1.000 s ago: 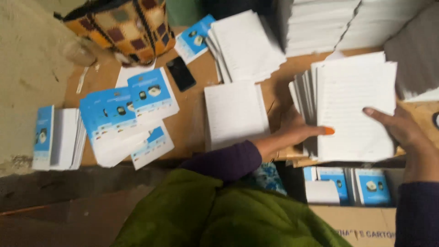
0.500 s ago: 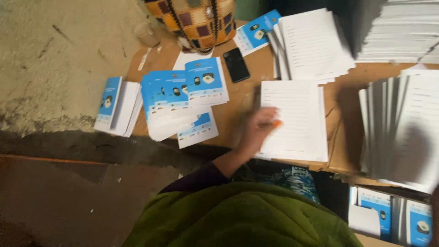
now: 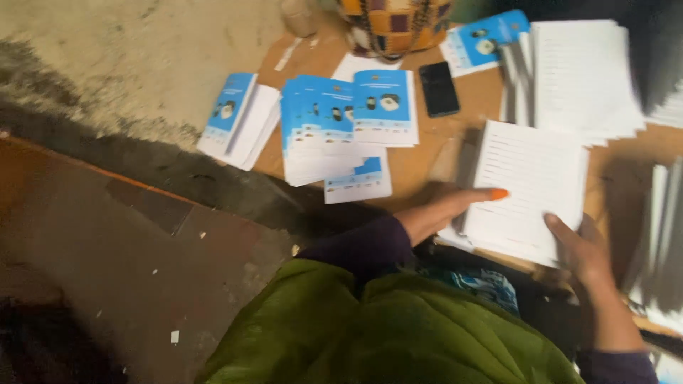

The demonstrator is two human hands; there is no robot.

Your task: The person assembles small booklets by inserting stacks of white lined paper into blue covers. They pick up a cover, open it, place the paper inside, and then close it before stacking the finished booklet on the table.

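Head view: two hands (image 3: 512,227) flank one lined-paper stack (image 3: 530,188).

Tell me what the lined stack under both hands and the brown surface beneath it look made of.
The lined stack looks like matte white paper: thin ruled sheets with layered edges. The brown surface looks like flattened cardboard, dull tan with a crease, though blur leaves that uncertain. The left hand and right hand rest on the stack.

Floor: rough, pale concrete (image 3: 142,43) fills the upper left of the frame. A dark shadowed band runs diagonally below it. Reddish-brown tiles (image 3: 107,270), flecked with white specks, occupy the lower left. A brown cardboard sheet (image 3: 420,163) covers the upper centre. Lighting appears dim; the view is blurred.
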